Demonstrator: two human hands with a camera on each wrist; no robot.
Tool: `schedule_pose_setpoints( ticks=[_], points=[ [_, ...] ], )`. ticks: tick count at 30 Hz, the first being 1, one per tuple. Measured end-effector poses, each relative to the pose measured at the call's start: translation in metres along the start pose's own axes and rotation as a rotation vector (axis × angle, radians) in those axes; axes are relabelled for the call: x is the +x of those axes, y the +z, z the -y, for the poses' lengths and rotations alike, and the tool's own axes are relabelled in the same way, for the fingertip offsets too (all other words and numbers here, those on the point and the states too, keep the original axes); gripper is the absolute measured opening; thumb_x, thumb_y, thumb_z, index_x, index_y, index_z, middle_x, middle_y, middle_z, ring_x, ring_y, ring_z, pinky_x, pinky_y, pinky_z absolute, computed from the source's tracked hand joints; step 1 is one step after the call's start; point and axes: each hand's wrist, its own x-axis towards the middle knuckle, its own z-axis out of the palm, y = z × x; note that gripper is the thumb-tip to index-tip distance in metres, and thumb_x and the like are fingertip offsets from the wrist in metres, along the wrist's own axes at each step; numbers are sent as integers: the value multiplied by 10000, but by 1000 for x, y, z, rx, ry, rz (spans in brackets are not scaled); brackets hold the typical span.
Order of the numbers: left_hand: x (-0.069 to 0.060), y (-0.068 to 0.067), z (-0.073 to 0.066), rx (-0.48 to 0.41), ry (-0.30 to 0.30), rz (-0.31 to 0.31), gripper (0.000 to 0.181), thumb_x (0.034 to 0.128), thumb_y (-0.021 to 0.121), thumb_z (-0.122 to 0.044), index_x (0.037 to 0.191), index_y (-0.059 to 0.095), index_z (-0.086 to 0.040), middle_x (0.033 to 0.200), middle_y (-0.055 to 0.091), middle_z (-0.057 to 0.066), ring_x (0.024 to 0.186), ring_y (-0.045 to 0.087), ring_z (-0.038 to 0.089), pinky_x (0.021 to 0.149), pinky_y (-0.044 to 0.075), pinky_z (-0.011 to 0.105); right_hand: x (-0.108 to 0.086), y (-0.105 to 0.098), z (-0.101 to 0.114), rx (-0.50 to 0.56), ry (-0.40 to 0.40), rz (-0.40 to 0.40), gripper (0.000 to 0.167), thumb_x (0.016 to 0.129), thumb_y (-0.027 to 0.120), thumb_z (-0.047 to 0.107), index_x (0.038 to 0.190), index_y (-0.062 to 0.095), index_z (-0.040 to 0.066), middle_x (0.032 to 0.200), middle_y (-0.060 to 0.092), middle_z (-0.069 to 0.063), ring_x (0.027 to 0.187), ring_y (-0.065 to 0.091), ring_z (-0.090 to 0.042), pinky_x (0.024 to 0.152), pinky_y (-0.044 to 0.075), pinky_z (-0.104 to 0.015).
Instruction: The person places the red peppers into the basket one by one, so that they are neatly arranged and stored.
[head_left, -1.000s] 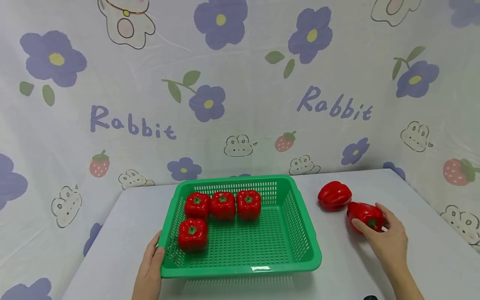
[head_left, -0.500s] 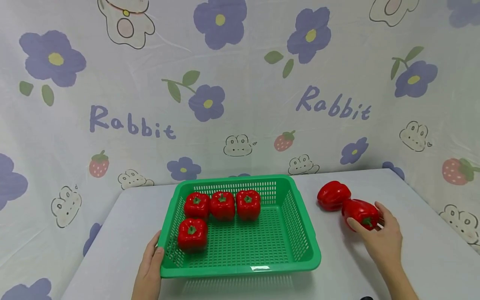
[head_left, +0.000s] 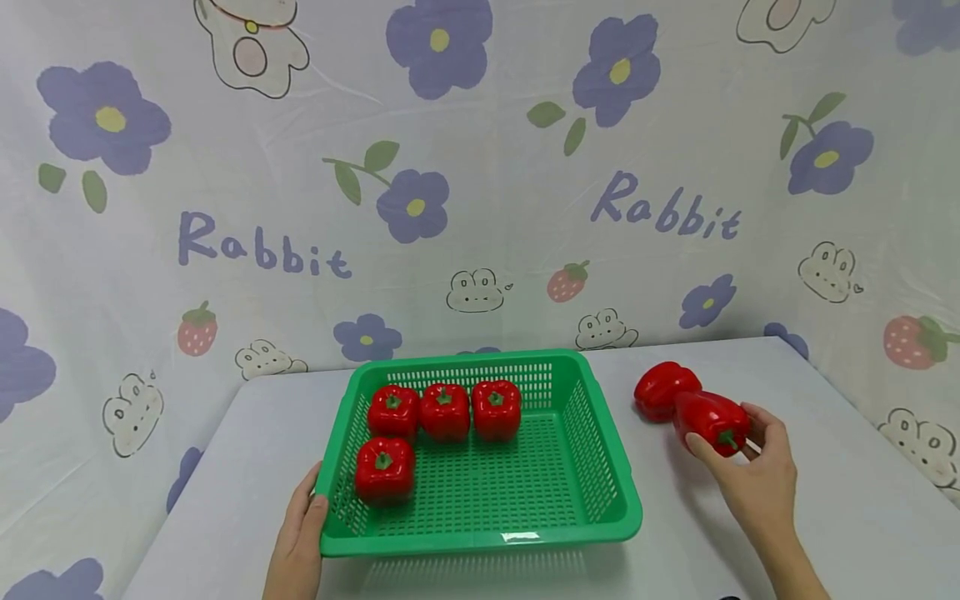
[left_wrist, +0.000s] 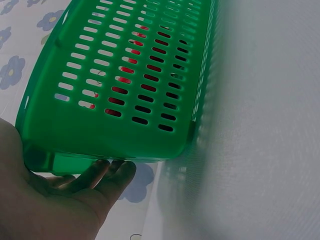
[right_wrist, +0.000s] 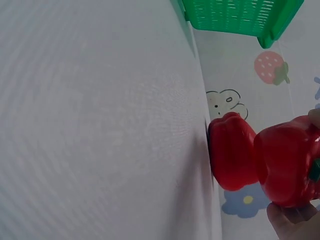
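In the head view my right hand [head_left: 761, 479] grips a red bell pepper [head_left: 708, 421] by its stem end, thumb on one side and fingers on the other. The right wrist view has this bell pepper [right_wrist: 287, 160] raised off the table. Behind it a second red bell pepper [head_left: 663, 390] lies on its side on the table. My left hand [head_left: 297, 533] holds the left rim of a green plastic basket [head_left: 480, 543]; in the left wrist view its fingers [left_wrist: 117, 182] curl at the basket's rim. Several red bell peppers [head_left: 385, 468] stand stem-up inside the basket, at its left and back.
The white table [head_left: 217, 483] extends on both sides of the basket. A patterned curtain [head_left: 480, 183] hangs behind the table. A small dark object [head_left: 729, 597] shows at the bottom edge of the head view, mostly cut off.
My right hand has lifted the bell pepper and moved it a little to the left, so it now partly overlaps the lying one. The left hand and basket stay in place.
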Motion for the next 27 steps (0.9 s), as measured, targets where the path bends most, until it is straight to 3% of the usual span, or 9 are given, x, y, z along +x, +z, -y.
schedule_pose_setpoints(
  ticks=[21, 27],
  points=[
    [1, 0, 1, -10, 10, 5, 627, 1082, 294, -417, 1579, 141, -66, 1575, 213, 201, 1395, 248, 342, 1066, 274, 578, -12, 5, 15, 33, -78, -5, 848, 814, 831, 194, 1502, 338, 135, 1443, 437, -63, 1265, 441, -291, 1002, 428, -440],
    [0, 0, 0, -10, 8, 6, 620, 1085, 288, -406, 1578, 137, -62, 1573, 213, 204, 1391, 255, 344, 1067, 276, 574, -16, 5, 20, 44, -156, -15, 831, 796, 843, 164, 1484, 378, 143, 1410, 466, -41, 1220, 470, -258, 991, 428, -280]
  ],
)
